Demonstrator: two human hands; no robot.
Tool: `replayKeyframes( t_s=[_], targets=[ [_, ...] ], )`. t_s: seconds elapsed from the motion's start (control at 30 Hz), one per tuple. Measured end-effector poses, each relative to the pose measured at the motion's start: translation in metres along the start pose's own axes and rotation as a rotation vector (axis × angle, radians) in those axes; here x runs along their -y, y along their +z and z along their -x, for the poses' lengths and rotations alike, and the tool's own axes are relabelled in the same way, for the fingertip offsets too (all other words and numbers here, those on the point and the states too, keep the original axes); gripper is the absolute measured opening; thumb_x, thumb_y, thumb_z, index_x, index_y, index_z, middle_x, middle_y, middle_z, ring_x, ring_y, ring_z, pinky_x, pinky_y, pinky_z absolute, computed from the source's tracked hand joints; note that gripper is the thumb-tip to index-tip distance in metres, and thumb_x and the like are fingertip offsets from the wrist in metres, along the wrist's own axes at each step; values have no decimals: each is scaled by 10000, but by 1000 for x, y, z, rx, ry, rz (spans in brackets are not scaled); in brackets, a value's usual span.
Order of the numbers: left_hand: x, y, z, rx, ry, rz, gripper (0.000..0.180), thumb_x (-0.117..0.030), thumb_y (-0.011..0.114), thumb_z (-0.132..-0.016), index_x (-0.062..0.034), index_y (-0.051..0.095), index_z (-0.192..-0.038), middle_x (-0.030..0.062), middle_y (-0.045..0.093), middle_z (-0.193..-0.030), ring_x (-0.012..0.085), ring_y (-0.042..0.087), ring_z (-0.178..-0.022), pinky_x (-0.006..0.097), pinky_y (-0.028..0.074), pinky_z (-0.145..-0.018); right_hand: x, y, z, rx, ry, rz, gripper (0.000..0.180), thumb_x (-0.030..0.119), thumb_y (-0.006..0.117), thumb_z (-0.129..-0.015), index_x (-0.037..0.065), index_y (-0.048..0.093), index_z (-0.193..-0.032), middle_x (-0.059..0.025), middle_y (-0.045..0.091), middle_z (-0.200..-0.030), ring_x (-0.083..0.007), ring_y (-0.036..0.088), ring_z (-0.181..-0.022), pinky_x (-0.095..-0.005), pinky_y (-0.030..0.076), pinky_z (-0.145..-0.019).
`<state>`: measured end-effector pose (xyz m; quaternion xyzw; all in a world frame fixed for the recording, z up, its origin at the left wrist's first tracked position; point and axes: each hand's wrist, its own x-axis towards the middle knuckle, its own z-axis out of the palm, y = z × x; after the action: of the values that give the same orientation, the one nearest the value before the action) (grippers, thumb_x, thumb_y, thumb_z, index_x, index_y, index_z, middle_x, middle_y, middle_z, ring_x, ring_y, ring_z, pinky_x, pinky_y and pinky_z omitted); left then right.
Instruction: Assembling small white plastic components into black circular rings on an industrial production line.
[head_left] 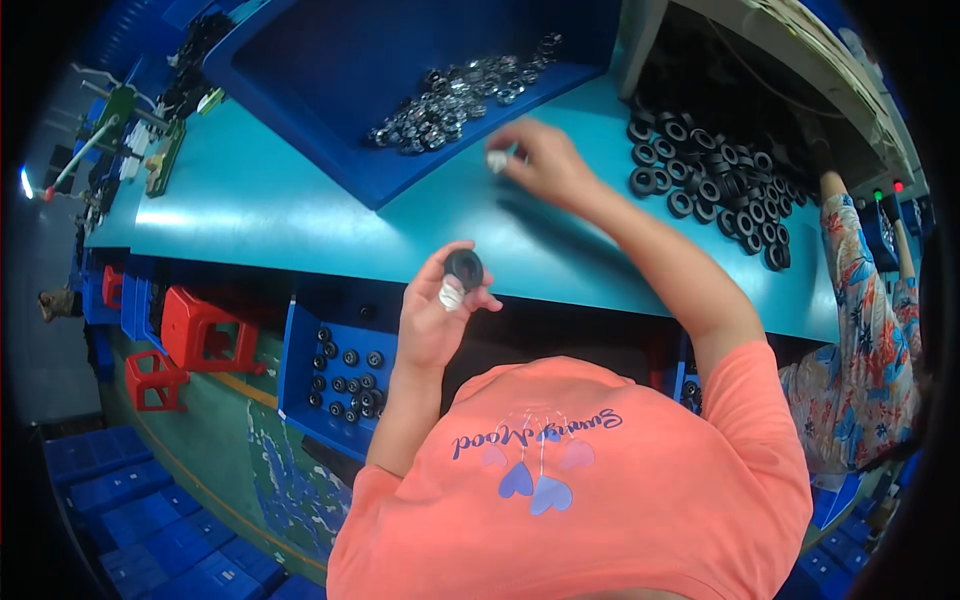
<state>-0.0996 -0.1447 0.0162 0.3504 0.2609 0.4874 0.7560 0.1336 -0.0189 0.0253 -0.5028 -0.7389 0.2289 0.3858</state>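
Observation:
My left hand (432,318) is raised at the table's near edge, gripping a small black tyre (464,265) between fingers and thumb. White wrapping (451,293) covers the thumb. Farther out, my right hand (548,163) is over the table beside the near right wall of a big blue bin (330,140). Its fingers are curled toward the thumb around a white patch at their tips; whether anything small is pinched there I cannot make out. Shiny clear or silvery small parts (455,100) lie heaped in the bin.
Many loose black tyres (708,180) spread over the turquoise table (250,220) at right, before a box-like opening. Below the near edge, a blue tray (330,420) holds small wheels. Red stools (195,325) stand at left. Another person's patterned sleeve (845,260) is at far right.

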Motion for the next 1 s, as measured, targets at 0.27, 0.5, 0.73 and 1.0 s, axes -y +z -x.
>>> replayKeyframes(
  t_s=[0.27,0.5,0.73,1.0],
  targets=[
    [6,-13,1,141,-93,521,580,-144,584,-974,45,361,-1476,328,548,-1274,277,621,-978,455,535,-963,-47,43,-71,-87,16,380,279,308,707,-874,208,683,-1133,-176,610,-1122,-402,673,-950,-496,554,-845],
    [14,-15,0,144,-147,546,632,-130,606,-945,38,327,-1487,341,515,-1320,314,637,-1051,490,514,-1026,-60,45,-66,-187,-100,337,267,196,723,-870,201,680,-1133,-133,657,-1047,-345,668,-853,-447,553,-770],
    [23,-12,-5,166,-152,540,619,-118,599,-944,23,337,-1487,362,461,-1396,324,641,-1076,490,506,-1030,-21,0,-13,90,272,-184,403,152,693,-883,94,645,-1279,-82,698,-1112,-172,655,-919,-327,534,-862],
    [36,0,-21,179,-161,480,601,-131,570,-954,13,345,-1492,359,438,-1430,317,628,-1081,482,482,-1044,5,-37,63,169,441,-726,351,122,734,-865,4,644,-1183,-59,682,-1030,-126,657,-936,-293,532,-875]
  ],
)
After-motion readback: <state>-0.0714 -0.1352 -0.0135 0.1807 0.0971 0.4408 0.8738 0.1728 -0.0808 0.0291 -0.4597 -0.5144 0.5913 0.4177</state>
